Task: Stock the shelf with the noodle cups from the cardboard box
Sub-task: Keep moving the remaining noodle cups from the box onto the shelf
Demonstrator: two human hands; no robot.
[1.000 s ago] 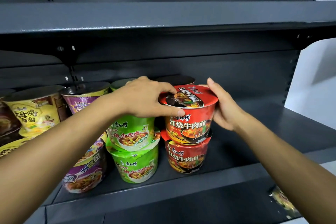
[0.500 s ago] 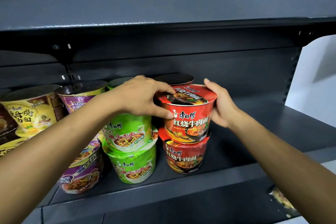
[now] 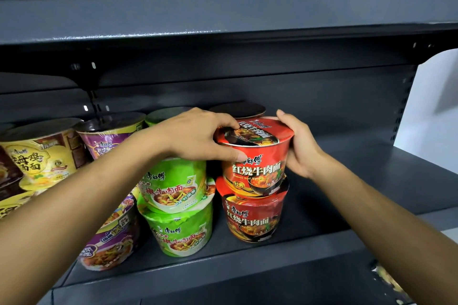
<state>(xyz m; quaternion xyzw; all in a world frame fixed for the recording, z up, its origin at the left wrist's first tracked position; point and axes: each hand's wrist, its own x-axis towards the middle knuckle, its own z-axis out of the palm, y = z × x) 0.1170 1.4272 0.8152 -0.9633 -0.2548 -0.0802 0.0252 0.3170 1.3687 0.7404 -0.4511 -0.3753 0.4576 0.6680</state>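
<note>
The dark grey metal shelf [image 3: 322, 238] carries rows of noodle cups stacked two high under a second grey board [image 3: 223, 20] close overhead. From the left stand a yellow paper noodle cup [image 3: 42, 156], a purple noodle cup stack [image 3: 111, 242], a stack of two green noodle cups [image 3: 178, 210], and then the lower red paper noodle cup [image 3: 252, 218] at the end of the row. On top of that one sits the upper red paper noodle cup [image 3: 257, 158], the one being stocked; it tilts slightly, so it looks not yet fully seated. The left hand [image 3: 198, 136] grips its near-left rim, fingers [image 3: 230, 126] curled over the lid and thumb pressed on the wall. The right hand [image 3: 300, 146] holds the right side, fingers curled round the rim. The cardboard box is out of view.

To finish this step well, I judge the cup should be levelled so its base sits square in the lid below, label facing forward, with both hands easing off together. Letting go of one side first could tip the stack toward the open right end of the shelf.
</note>
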